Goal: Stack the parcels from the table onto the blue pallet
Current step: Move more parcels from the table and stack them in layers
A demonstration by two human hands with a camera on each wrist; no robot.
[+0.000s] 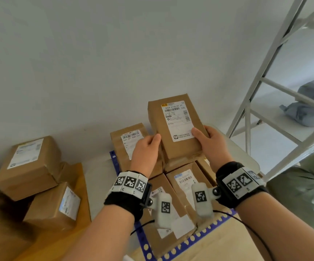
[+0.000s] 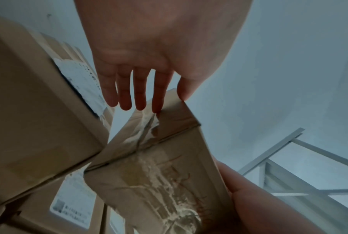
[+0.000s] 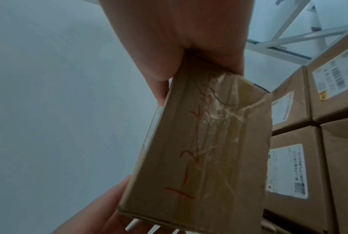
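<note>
A brown cardboard parcel with a white shipping label is held tilted over the blue pallet, just above the parcels lying there. My right hand grips its right near corner, thumb on the label and fingers underneath. My left hand presses straight fingers against its left side, thumb at the top edge. The left wrist view shows those spread fingers on the taped parcel. The right wrist view shows my right hand clamping the parcel. Several parcels lie flat on the pallet.
Two more parcels are stacked on the wooden table at the left. A plain wall stands close behind the pallet. A white metal rack with grey bags rises at the right, and a green bag lies below it.
</note>
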